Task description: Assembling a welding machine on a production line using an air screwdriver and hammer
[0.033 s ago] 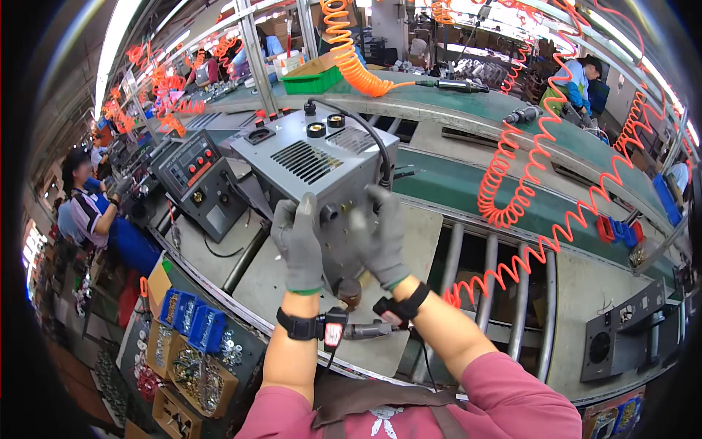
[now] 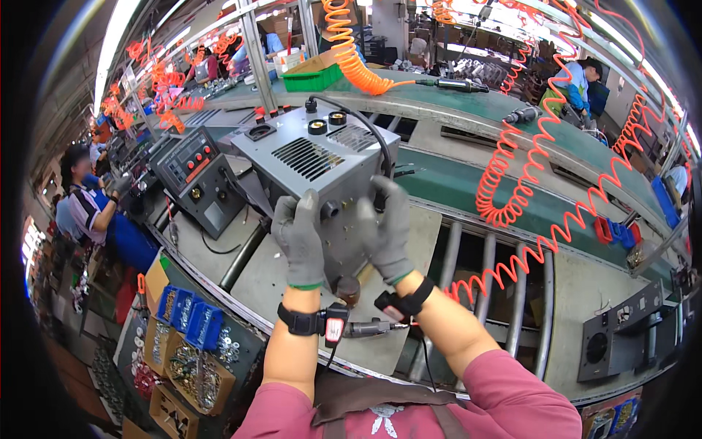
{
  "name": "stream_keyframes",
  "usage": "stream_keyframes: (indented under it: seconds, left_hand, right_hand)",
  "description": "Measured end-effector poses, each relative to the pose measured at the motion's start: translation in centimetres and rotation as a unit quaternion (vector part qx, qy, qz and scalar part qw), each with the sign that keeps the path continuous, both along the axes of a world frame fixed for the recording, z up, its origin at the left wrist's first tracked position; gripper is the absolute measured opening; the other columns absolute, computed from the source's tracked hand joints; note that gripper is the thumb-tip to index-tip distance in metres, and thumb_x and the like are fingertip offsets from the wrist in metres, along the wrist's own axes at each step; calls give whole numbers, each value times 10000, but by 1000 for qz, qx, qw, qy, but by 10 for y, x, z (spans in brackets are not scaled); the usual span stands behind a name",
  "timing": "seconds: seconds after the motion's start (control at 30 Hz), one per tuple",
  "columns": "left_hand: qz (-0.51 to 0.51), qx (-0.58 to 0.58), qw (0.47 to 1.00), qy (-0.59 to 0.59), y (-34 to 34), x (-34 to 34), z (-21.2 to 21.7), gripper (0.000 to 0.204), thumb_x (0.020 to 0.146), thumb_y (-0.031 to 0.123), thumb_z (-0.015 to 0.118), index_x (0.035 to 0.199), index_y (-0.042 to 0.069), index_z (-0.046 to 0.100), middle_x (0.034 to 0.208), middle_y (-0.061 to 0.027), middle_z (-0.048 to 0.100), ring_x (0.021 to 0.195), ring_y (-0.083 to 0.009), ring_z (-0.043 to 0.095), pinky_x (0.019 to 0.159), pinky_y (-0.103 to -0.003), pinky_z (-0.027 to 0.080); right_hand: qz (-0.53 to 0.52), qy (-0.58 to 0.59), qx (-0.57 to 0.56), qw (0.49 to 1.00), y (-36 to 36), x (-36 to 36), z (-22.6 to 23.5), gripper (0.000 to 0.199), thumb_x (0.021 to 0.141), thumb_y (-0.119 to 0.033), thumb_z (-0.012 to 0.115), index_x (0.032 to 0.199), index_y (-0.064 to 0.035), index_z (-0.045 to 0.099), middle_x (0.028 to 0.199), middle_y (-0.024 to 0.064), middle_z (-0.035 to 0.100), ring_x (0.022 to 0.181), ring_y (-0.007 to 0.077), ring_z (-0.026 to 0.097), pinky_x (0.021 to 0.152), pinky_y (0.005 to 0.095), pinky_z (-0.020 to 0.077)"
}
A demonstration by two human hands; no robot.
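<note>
A grey metal machine housing [image 2: 307,146] with slotted vents, two round black-and-brass sockets and a thick black cable [image 2: 386,164] stands in front of me. My left hand [image 2: 300,241], in a grey glove, is at its front left edge, thumb and fingers drawn together; whatever lies between them is hidden. Also gloved, my right hand [image 2: 389,238] is by the front right corner below the cable, its thumb apart from the fingers and slightly blurred. Between my hands, the front panel shows a black round fitting [image 2: 331,209]. A power tool [image 2: 365,328] lies near my wrists.
A second machine with a control panel [image 2: 194,179] stands to the left. Blue bins [image 2: 190,314] and boxes of small hardware [image 2: 194,373] sit at lower left. Metal rollers [image 2: 485,282], a coiled orange hose [image 2: 504,278] and a dark metal casing [image 2: 621,336] are on the right. Co-workers are farther off.
My right hand has shifted slightly, its fingers a little higher and farther right. My left hand stays at the housing's left edge.
</note>
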State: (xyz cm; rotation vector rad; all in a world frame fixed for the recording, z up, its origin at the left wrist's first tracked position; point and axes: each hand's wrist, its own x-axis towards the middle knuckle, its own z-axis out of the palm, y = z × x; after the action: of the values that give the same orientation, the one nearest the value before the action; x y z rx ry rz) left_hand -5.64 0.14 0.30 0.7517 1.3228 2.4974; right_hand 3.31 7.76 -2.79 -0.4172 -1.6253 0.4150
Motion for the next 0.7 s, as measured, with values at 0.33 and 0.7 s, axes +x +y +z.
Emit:
stream_keyframes:
  seconds: [0.33, 0.7]
  left_hand:
    - [-37, 2, 999, 12, 4, 21, -3, 184, 803, 79, 696, 713, 32, 542, 692, 3, 589, 630, -67, 527, 581, -231, 440]
    - [-114, 89, 987, -73, 22, 57, -27, 246, 716, 61, 778, 908, 20, 630, 838, -36, 664, 727, -116, 620, 657, -263, 495]
  right_hand:
    - [164, -215, 165, 948, 24, -7, 95, 284, 855, -212, 598, 1104, -77, 576, 1028, 163, 587, 940, 316, 580, 796, 394, 460]
    - [-6, -659, 427, 620, 3, -97, 161, 532, 639, -340, 763, 1109, -113, 654, 1199, 147, 542, 1148, 284, 504, 862, 403, 438]
